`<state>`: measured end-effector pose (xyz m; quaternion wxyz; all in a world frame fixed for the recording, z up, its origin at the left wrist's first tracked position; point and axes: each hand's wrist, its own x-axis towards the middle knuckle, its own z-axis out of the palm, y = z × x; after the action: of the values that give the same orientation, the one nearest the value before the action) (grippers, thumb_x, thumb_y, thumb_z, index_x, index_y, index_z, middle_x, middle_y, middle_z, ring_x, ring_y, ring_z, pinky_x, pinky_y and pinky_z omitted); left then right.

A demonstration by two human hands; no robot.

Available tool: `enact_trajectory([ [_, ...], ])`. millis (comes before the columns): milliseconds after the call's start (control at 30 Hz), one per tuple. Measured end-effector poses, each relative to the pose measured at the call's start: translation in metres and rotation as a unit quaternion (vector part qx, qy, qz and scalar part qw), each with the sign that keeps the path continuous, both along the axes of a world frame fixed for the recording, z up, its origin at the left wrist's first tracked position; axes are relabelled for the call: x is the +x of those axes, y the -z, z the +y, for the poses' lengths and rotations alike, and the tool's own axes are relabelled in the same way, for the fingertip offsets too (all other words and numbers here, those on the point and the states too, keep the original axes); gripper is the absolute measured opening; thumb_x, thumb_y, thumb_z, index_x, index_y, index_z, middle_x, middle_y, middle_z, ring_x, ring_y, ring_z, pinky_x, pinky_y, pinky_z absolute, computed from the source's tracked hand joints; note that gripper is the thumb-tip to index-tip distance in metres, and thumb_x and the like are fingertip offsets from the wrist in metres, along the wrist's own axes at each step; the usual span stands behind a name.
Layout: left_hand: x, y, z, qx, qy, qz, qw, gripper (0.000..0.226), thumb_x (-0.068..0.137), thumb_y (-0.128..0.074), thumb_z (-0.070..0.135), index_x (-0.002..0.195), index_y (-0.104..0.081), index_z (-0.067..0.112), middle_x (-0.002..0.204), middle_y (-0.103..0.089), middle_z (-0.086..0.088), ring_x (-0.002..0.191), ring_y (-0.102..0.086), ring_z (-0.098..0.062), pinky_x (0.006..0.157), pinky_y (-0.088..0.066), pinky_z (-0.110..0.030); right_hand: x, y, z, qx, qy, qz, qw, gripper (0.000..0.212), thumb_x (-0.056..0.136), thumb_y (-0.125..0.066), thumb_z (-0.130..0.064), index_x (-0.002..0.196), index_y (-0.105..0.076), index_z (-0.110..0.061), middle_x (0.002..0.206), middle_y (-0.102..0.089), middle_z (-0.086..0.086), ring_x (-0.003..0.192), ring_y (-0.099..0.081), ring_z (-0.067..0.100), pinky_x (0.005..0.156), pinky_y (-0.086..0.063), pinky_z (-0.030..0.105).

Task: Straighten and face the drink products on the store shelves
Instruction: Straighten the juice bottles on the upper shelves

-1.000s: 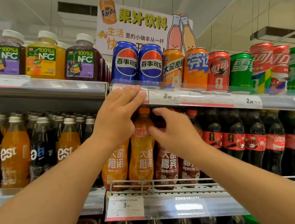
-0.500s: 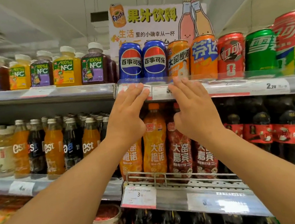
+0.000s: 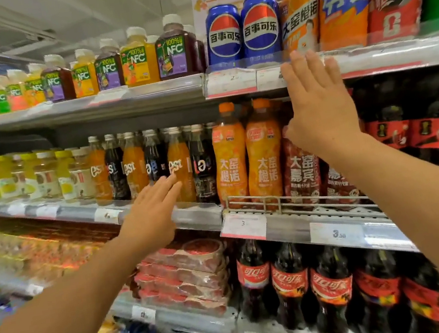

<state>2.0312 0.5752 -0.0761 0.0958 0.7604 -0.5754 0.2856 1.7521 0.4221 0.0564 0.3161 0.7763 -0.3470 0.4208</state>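
Note:
My right hand (image 3: 317, 104) is raised flat with fingers apart against the front edge of the top can shelf (image 3: 383, 57), fingertips just below an orange can (image 3: 300, 19). It covers part of the dark red bottles (image 3: 302, 171) beneath. My left hand (image 3: 153, 212) is lower, open and empty, fingers pointing at the row of small "est" bottles (image 3: 180, 163) on the middle shelf. Two blue Pepsi cans (image 3: 241, 32) stand left of the orange can. Two orange bottles (image 3: 247, 154) stand behind a wire rail (image 3: 271, 201).
NFC juice bottles (image 3: 138, 59) line the upper left shelf. Cola bottles (image 3: 310, 280) fill the lower right shelf, with dark cola bottles (image 3: 431, 119) behind my right arm. Wrapped red packs (image 3: 188, 272) are stacked below my left hand. Price tags (image 3: 245, 226) hang on the shelf edges.
My left hand has dropped from the top shelf edge down and left to the "est" bottles. My right hand stays at the top shelf edge. The view has shifted left and closer.

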Motion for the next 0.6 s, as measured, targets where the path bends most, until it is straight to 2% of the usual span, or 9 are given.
enact_trajectory([
  [167,0.052,0.041,0.009,0.091,-0.018,0.051,0.994,0.079,0.088,-0.046,0.012,0.155,-0.005,0.022,0.163,0.009,-0.004,0.149,0.007,-0.022,0.121,-0.003,-0.04,0.023,0.015,0.009,0.034,0.049,-0.055,0.997,0.094,0.081,-0.06,-0.015,0.154,-0.001,-0.007,0.162,0.004,0.015,0.148,0.009,0.032,0.119,0.006,0.048],
  [233,0.067,0.052,0.004,0.103,0.002,0.058,0.993,0.081,0.088,-0.047,0.013,0.155,-0.003,0.025,0.162,0.014,-0.004,0.149,0.009,-0.022,0.121,-0.002,-0.042,0.041,0.025,0.022,0.066,0.068,-0.083,0.992,0.093,0.08,-0.058,-0.016,0.153,-0.003,-0.003,0.161,0.005,0.019,0.148,0.008,0.035,0.118,0.003,0.05],
  [300,0.08,0.06,0.001,0.089,0.037,0.064,0.993,0.083,0.087,-0.047,0.011,0.155,-0.001,0.027,0.162,0.015,-0.003,0.149,0.006,-0.021,0.121,-0.006,-0.04,0.067,0.043,0.04,0.076,0.079,-0.054,0.993,0.088,0.081,-0.057,-0.019,0.152,-0.009,-0.002,0.16,0.003,0.022,0.147,0.005,0.038,0.118,0.001,0.052],
  [367,0.093,0.064,-0.001,0.066,0.076,0.083,0.991,0.084,0.086,-0.047,0.006,0.155,-0.005,0.03,0.163,0.008,0.001,0.149,-0.004,-0.019,0.118,-0.02,-0.034,0.102,0.07,0.062,0.091,0.026,0.001,0.996,0.085,0.08,-0.06,-0.016,0.152,-0.017,-0.004,0.16,-0.002,0.02,0.148,0.0,0.036,0.119,-0.004,0.051],
  [467,0.104,0.061,-0.004,0.038,0.102,0.102,0.989,0.081,0.086,-0.047,0.006,0.153,-0.015,0.038,0.163,-0.005,0.007,0.145,-0.023,-0.018,0.098,-0.045,-0.032,0.156,0.114,0.092,0.149,-0.075,0.061,0.984,0.079,0.083,-0.058,-0.014,0.152,-0.02,-0.009,0.162,-0.003,0.01,0.148,0.0,0.027,0.12,-0.013,0.044],
  [533,0.106,0.056,-0.008,0.046,0.102,0.099,0.989,0.078,0.085,-0.048,0.009,0.15,-0.02,0.041,0.162,-0.011,0.008,0.138,-0.039,-0.02,0.091,-0.05,-0.035,0.182,0.142,0.103,0.18,-0.091,0.103,0.974,0.077,0.087,-0.054,-0.017,0.154,-0.015,-0.012,0.162,0.004,0.006,0.148,0.007,0.024,0.121,-0.007,0.042],
  [600,0.105,0.051,-0.011,0.062,0.087,0.104,0.989,0.075,0.085,-0.047,0.012,0.149,-0.022,0.041,0.162,-0.012,0.008,0.129,-0.049,-0.023,0.088,-0.05,-0.037,0.196,0.167,0.107,0.228,-0.07,0.107,0.965,0.079,0.089,-0.051,-0.019,0.155,-0.007,-0.017,0.161,0.017,0.003,0.147,0.015,0.022,0.12,-0.001,0.04],
])
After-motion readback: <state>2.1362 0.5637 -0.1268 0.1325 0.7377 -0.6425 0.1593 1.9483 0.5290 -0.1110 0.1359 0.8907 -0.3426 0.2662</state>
